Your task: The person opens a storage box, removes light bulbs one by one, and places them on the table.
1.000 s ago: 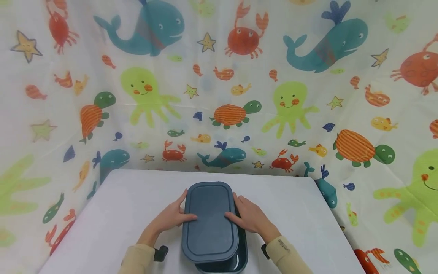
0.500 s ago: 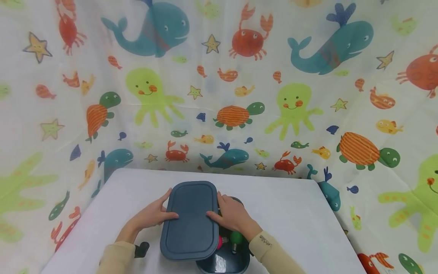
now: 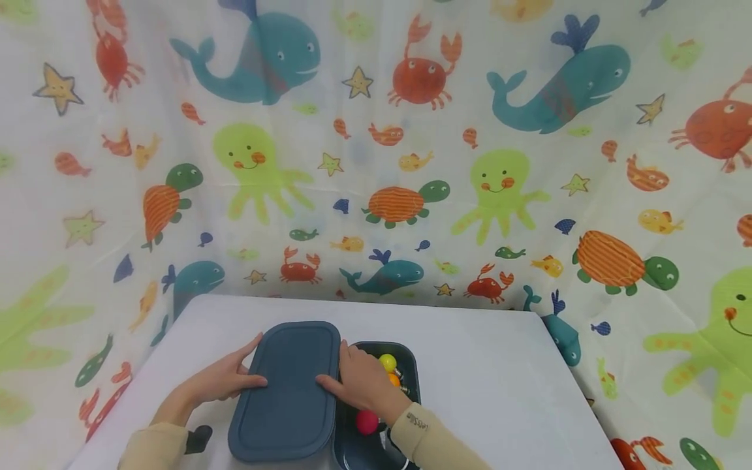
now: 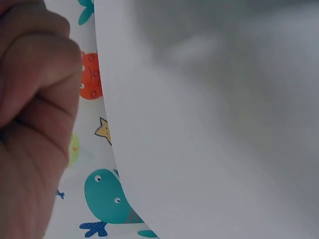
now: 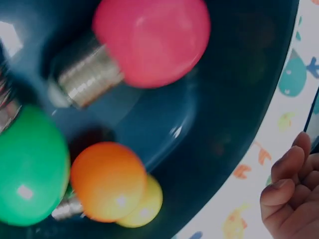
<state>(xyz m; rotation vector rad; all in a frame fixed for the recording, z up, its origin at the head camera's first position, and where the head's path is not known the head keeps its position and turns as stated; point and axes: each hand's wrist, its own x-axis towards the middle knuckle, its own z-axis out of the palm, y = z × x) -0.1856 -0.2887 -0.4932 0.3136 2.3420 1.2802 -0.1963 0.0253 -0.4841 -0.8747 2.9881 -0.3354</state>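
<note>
From the head view, I've got the dark blue lid (image 3: 286,391) held between both hands, off to the left of the dark blue box (image 3: 405,365) and just beside it, its right edge overlapping the box's left rim. My left hand (image 3: 220,380) is on the lid's left edge, fingers stretched along the side and thumb lying on top. My right hand (image 3: 363,384) grips the right edge the same way, thumb on top, sitting partly over the open box. Inside the box I can see a yellow bulb (image 3: 387,362), an orange one (image 3: 394,379) just behind my hand, and a pink bulb (image 3: 367,422) nearer to me. Everything sits on the white counter (image 3: 487,385), with a sea-animal curtain (image 3: 376,163) hanging behind and around it.

Left wrist view: mostly a blurry close-up of my left hand (image 4: 32,114) with the counter edge (image 4: 199,124) and curtain below. Can't tell the grip from here.

Right wrist view: looking straight into the box (image 5: 239,99). Pink bulb (image 5: 152,40) with its metal screw base, a green bulb (image 5: 30,169), an orange bulb (image 5: 108,180) and the yellow one (image 5: 147,204) tucked right behind it, touching. My curled fingers (image 5: 291,194) show at the lower right
</note>
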